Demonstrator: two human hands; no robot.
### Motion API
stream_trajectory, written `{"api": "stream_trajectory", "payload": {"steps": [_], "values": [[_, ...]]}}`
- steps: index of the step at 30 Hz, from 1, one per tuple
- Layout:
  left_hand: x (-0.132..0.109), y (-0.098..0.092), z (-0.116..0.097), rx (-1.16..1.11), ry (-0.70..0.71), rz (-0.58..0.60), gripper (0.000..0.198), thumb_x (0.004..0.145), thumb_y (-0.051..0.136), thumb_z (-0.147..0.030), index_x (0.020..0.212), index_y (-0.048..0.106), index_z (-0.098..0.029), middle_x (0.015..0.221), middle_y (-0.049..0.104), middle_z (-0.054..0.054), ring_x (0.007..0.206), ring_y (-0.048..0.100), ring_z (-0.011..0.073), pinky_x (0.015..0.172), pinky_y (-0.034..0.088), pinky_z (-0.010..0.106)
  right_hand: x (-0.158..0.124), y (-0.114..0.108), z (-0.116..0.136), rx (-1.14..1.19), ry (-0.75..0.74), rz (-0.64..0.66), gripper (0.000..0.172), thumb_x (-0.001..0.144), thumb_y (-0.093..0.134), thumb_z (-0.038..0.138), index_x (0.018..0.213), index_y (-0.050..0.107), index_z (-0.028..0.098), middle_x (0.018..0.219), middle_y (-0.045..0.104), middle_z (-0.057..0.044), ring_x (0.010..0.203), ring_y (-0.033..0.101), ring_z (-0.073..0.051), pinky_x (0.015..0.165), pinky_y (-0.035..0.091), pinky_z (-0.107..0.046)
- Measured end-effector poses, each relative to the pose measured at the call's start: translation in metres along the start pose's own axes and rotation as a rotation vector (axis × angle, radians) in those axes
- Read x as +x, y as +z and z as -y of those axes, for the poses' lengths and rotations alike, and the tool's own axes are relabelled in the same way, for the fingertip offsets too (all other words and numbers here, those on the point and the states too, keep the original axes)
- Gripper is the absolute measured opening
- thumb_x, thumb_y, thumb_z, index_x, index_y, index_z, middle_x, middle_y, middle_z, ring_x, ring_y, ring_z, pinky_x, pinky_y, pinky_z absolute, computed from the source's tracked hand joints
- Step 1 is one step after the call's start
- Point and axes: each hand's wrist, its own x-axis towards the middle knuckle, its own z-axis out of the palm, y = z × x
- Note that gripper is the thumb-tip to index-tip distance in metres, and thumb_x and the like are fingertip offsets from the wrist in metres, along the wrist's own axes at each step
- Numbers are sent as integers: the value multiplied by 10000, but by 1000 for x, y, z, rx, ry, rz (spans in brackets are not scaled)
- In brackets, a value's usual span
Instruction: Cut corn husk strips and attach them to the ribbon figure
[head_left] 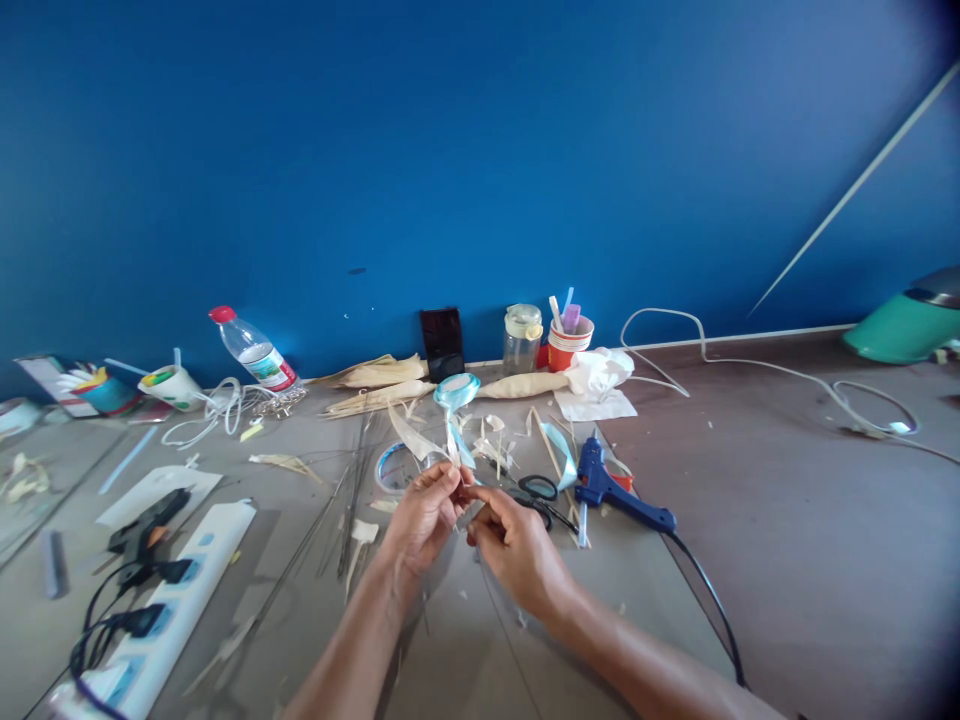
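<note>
My left hand (424, 520) and my right hand (514, 540) meet low in the middle of the view, fingers pinched together on a light blue ribbon (457, 450). The ribbon runs up from my fingertips to a ribbon spool (456, 391) behind them. Black scissors (541, 493) lie just right of my right hand. A blue glue gun (619, 495) lies beyond them, its black cord trailing toward me. A tape ring (390, 468) sits just beyond my left hand, among pale dried husk strips (386, 385).
A white power strip (161, 620) with black plugs and a black glue gun (146, 520) lie at the left. A plastic bottle (255, 355), glass jar (522, 338), red paper cup (568, 343), and white cable (750, 365) sit near the blue wall. A green bin (907, 325) is far right.
</note>
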Motion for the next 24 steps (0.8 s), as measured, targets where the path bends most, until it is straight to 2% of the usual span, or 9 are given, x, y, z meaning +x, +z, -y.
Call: {"api": "stream_trajectory", "payload": {"steps": [7,13,17,20,24], "values": [[0,0,1,5,-25,-1,147,689,748,-242,655,642,-147,739,618,6,686,548,112,676,433,247,-1,0,0,-8,-11,14,386,745,436,81,1099,564,166,664,645,18,569,556,-115,535,378,-208],[-1,3,2,101,18,2,197,698,738,-288,606,643,-142,721,605,22,691,527,121,694,413,250,0,3,0,11,56,21,248,738,454,90,953,556,163,656,659,5,554,572,-121,519,381,-213],[-1,2,2,257,98,-30,213,730,699,-339,641,667,-149,688,601,17,677,506,125,678,383,242,2,-4,2,-16,34,1,148,795,506,213,889,611,169,727,659,-19,598,573,-127,537,390,-219],[-1,0,3,397,141,-54,230,749,668,-382,691,687,-161,702,613,20,726,524,150,715,383,248,7,-15,3,-17,12,-69,179,816,516,289,851,638,162,742,630,-28,590,525,-116,528,374,-219],[-2,2,2,626,185,-43,239,781,625,-390,679,670,-179,687,605,16,730,529,165,723,385,252,15,-25,2,106,65,-125,247,802,529,341,905,644,148,736,581,-24,578,477,-105,501,354,-212]]}}
